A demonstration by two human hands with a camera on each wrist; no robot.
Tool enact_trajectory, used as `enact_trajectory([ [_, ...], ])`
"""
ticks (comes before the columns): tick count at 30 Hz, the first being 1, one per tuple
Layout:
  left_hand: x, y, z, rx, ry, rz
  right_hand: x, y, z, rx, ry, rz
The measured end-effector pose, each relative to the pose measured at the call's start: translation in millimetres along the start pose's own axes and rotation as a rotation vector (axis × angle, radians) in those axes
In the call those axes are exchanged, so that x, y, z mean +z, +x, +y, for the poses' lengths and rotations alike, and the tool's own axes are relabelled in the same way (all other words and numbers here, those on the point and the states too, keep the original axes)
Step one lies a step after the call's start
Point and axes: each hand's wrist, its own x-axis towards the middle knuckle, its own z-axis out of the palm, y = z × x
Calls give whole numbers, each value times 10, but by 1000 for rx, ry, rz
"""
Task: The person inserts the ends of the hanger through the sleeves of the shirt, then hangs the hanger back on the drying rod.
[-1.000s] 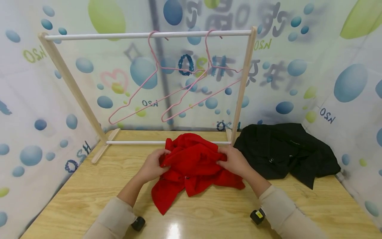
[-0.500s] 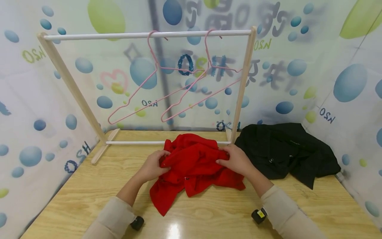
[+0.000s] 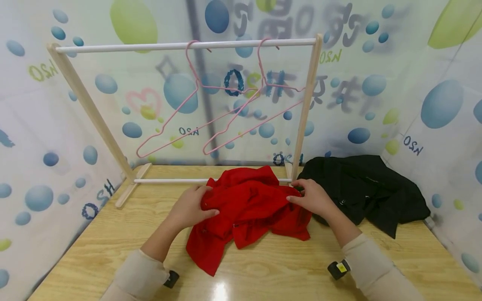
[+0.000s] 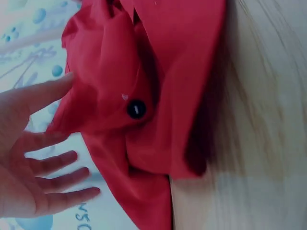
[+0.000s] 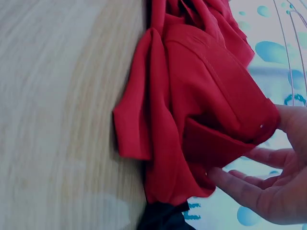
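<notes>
A crumpled red garment (image 3: 244, 205) with a black button (image 4: 136, 109) lies in a heap mid-table, between both hands. My left hand (image 3: 188, 208) is at its left side; in the left wrist view the thumb meets the fabric and the other fingers are spread and fairly straight. On the right side my right hand (image 3: 312, 197) touches the raised edge of the cloth with thumb and fingers apart, the thumb tip partly hidden by fabric in the right wrist view. Light shows between its thumb and forefinger.
Behind the garment stands a wooden rack with a white top rail (image 3: 132, 47). Two pink hangers (image 3: 162, 125) hang from it. A crumpled black garment (image 3: 361, 188) lies at the right rear of the wooden table (image 3: 98, 246). Patterned cloth walls (image 3: 406, 75) enclose the table.
My right hand has moved right, its fingers reaching past the garment's edge, and the cloth there has shifted right. The left hand's fingers have spread a little wider. The garment's folds have loosened.
</notes>
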Motion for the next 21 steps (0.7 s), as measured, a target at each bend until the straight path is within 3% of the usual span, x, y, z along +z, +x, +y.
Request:
enact_trajectory([
  [3,9,36,58,16,2,76,-42,-14,43,87,51,-35],
  [7,28,88,66,29,-15,126,-76,-45,82,149,111,-89],
  [14,7,101,50,62,18,199,-183,-122,107,128,77,-85],
  [21,-123,59,30,76,118,334,-465,-210,61,10,-58,55],
])
